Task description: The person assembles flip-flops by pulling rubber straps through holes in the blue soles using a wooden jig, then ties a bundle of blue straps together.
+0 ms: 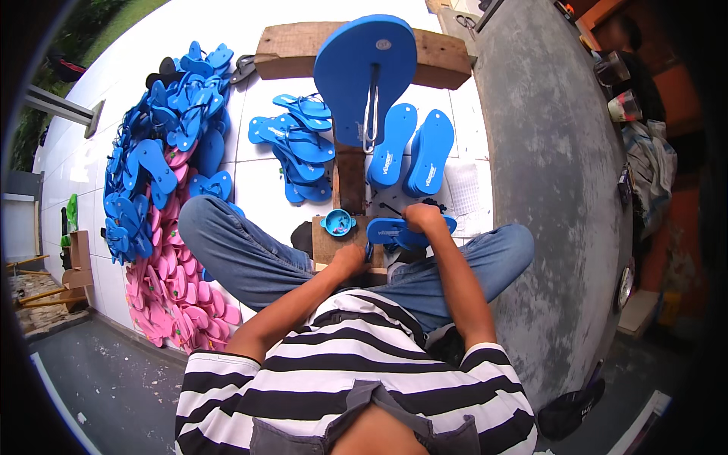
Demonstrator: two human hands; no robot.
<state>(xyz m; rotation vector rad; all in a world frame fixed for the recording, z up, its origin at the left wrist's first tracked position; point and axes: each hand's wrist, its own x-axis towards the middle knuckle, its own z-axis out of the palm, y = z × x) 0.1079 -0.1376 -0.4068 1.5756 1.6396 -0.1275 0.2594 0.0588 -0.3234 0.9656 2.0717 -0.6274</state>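
White glossy square-tiled floor (pixel 220 23), biggest surface. Smooth, blotchy grey concrete strip (pixel 557 189) along the right. On the tiles at left, long loose heap of foam thong sandals: matte blue ones (pixel 155 163) mostly at the far end, pink ones (pixel 163 265) mostly nearer. Ahead, rough brown squared timber crossbeam (pixel 292 49), long axis roughly left-right.

Large flat blue foam sole (pixel 360 64), smooth, stands out in front of the crossbeam; long axis near-far, broad rounded end away from the person, narrower end toward them. Left of it, jumbled stack of strapped blue sandals (pixel 303 144), pointing various ways. Right of it, strapless blue foam soles (pixel 432 152), long axes near-far, slight slant. White printed paper sheet (pixel 466 189) flat beside these.

Flat brown wooden board (pixel 327 244) between the legs. Blue foam sandal with white lettering (pixel 402 233) is at its right edge, between the two hands; elongated rounded shape, long axis roughly left-right, lettered face up. Toe end: can't tell.

Right grip (pixel 422 217) clenched on a thin dark strip (pixel 391 207) at the sandal's far edge; strip points left, strap or tool unclear. Left grip (pixel 349 258) curled at the sandal's left end, contents hidden; can't tell if clenched on anything.

Shiny bent metal rod (pixel 371 114), narrow loop, lies along the large sole's axis. Small round turquoise bowl (pixel 339 233), side lugs, tiny bits inside, sits on the board.
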